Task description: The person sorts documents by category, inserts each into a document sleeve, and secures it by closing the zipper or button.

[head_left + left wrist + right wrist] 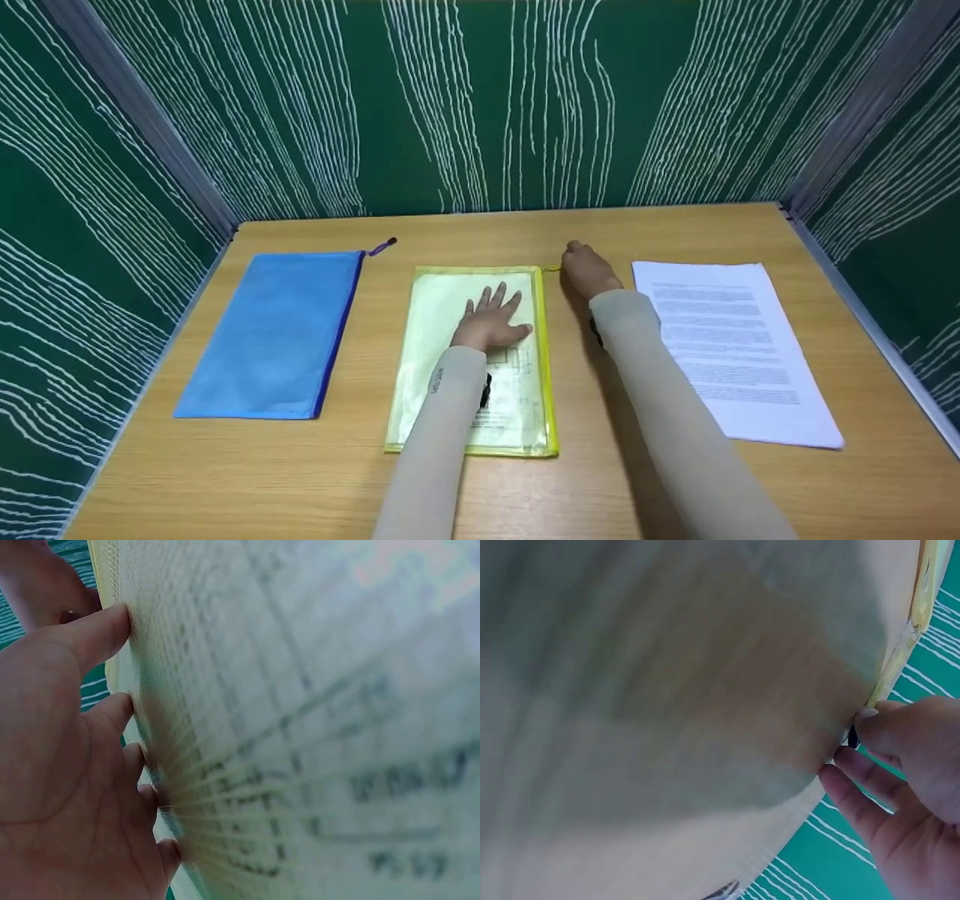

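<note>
A yellow mesh zip folder (431, 322) lies flat at the middle of the table, with printed paper showing through its clear cover. My left hand (491, 326) rests on its upper half, fingers spread. In the left wrist view, the fingertips (116, 622) touch the mesh surface. Just past the folder's top right corner, my right hand (589, 270) pinches the yellow zipper pull (553, 268). The right wrist view shows the pull's strap (891, 671) running from the folder's corner to the thumb and index finger, with a dark end between them.
To the left lies a blue zip folder (277, 337) with a purple zipper edge and pull (381, 247). A stack of printed white sheets (720, 330) lies on the right, beside my right forearm. Green panels with white lines (487, 105) enclose the wooden table (360, 480) at the back and sides.
</note>
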Tool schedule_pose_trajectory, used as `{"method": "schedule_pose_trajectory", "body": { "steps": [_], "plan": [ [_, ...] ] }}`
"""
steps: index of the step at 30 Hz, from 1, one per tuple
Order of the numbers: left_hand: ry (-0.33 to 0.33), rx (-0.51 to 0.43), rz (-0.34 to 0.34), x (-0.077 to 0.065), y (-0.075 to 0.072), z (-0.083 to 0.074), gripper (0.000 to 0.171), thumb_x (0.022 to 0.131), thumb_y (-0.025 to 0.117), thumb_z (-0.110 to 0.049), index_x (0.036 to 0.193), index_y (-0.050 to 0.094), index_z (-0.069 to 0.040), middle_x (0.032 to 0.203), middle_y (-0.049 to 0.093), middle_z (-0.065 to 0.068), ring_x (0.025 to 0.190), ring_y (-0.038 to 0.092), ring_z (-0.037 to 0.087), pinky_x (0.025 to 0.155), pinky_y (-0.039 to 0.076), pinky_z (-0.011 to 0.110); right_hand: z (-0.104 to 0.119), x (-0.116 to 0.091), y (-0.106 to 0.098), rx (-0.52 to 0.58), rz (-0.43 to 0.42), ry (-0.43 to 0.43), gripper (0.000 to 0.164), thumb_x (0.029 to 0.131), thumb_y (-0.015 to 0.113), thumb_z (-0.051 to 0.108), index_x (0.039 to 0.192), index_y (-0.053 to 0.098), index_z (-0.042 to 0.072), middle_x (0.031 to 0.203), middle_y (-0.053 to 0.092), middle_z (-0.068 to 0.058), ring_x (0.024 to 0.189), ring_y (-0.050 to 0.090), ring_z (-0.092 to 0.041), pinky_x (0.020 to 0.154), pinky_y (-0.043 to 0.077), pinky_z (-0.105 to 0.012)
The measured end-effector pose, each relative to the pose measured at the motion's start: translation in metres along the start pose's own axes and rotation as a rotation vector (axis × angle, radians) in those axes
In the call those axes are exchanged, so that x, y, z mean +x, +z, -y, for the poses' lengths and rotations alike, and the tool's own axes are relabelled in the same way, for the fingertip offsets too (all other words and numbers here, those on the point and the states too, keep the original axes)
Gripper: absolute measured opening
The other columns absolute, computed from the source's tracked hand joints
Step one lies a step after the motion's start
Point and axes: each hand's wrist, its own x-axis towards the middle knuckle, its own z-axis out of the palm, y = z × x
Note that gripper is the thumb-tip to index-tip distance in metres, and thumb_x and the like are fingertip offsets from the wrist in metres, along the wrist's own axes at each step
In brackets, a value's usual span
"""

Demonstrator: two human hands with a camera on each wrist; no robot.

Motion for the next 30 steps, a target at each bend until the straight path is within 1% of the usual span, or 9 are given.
{"method": "schedule_pose_trajectory", "body": {
  "steps": [3,5,10,13,15,19,22,26,30],
  "plan": [
    [0.004,-0.023,0.003,0.0,0.001,0.001,0.07,0.096,0.043,-0.054,0.155,0.014,-0.029,0.163,-0.005,-0.003,0.15,-0.01,0.022,0.12,-0.004,0.048,0.0,-0.002,0.0,0.023,-0.011,0.023,0.027,0.087,0.057,-0.014,0.113,0.064,-0.008,0.109,0.064,-0.024,0.101,0.065,-0.031,0.088,0.054,-0.039],
    [0.006,-0.043,0.001,-0.001,0.001,0.001,0.071,0.096,0.043,-0.054,0.155,0.014,-0.029,0.163,-0.005,-0.003,0.15,-0.011,0.022,0.12,-0.006,0.048,-0.001,-0.003,0.0,0.065,-0.023,0.043,0.025,0.087,0.058,-0.014,0.109,0.066,-0.006,0.101,0.067,-0.023,0.095,0.066,-0.03,0.086,0.055,-0.04],
    [0.021,-0.086,0.001,0.0,0.003,0.003,0.072,0.095,0.043,-0.054,0.155,0.012,-0.029,0.163,-0.008,-0.003,0.149,-0.015,0.021,0.119,-0.01,0.048,-0.004,-0.007,-0.001,0.135,-0.038,0.072,0.024,0.088,0.057,-0.012,0.108,0.068,-0.004,0.099,0.069,-0.02,0.09,0.065,-0.026,0.086,0.055,-0.04],
    [0.027,-0.095,0.002,-0.001,0.004,0.003,0.072,0.095,0.042,-0.055,0.155,0.011,-0.029,0.163,-0.009,-0.003,0.149,-0.016,0.022,0.119,-0.011,0.048,-0.007,-0.01,-0.001,0.24,-0.045,0.085,0.024,0.091,0.052,-0.011,0.106,0.069,-0.003,0.101,0.068,-0.019,0.09,0.063,-0.027,0.086,0.054,-0.04],
    [0.028,-0.101,0.003,-0.002,0.005,0.003,0.072,0.095,0.042,-0.054,0.155,0.011,-0.029,0.163,-0.009,-0.003,0.149,-0.016,0.021,0.118,-0.011,0.048,-0.01,-0.013,-0.001,0.342,-0.055,0.099,0.025,0.093,0.05,-0.009,0.106,0.07,-0.003,0.104,0.068,-0.019,0.095,0.063,-0.029,0.088,0.053,-0.042],
    [0.035,-0.096,-0.002,-0.003,0.006,0.003,0.072,0.096,0.041,-0.053,0.156,0.011,-0.028,0.163,-0.01,-0.003,0.149,-0.016,0.022,0.118,-0.012,0.049,-0.016,-0.018,0.003,0.558,-0.065,0.129,0.022,0.092,0.054,-0.005,0.106,0.071,-0.004,0.11,0.068,-0.021,0.104,0.064,-0.033,0.091,0.052,-0.045],
    [0.037,-0.082,-0.006,-0.003,0.007,0.003,0.072,0.096,0.04,-0.053,0.156,0.01,-0.027,0.163,-0.01,-0.002,0.149,-0.016,0.023,0.118,-0.012,0.049,-0.019,-0.022,0.005,0.681,-0.038,0.154,0.021,0.091,0.059,-0.002,0.108,0.071,-0.002,0.112,0.068,-0.02,0.108,0.062,-0.033,0.093,0.051,-0.045],
    [0.034,-0.065,-0.013,-0.001,0.008,0.004,0.072,0.095,0.04,-0.054,0.156,0.011,-0.027,0.163,-0.009,-0.002,0.149,-0.016,0.023,0.118,-0.011,0.05,-0.02,-0.03,0.007,0.794,0.009,0.19,0.022,0.092,0.06,0.003,0.111,0.071,0.002,0.115,0.067,-0.017,0.11,0.061,-0.03,0.098,0.048,-0.044],
    [0.032,-0.077,-0.027,0.001,0.01,0.004,0.072,0.094,0.041,-0.054,0.156,0.013,-0.027,0.163,-0.008,-0.001,0.149,-0.015,0.023,0.118,-0.011,0.05,-0.017,-0.035,0.007,0.83,0.036,0.21,0.023,0.093,0.06,0.005,0.113,0.071,0.004,0.117,0.067,-0.016,0.11,0.061,-0.029,0.097,0.049,-0.044]
  ]
}}
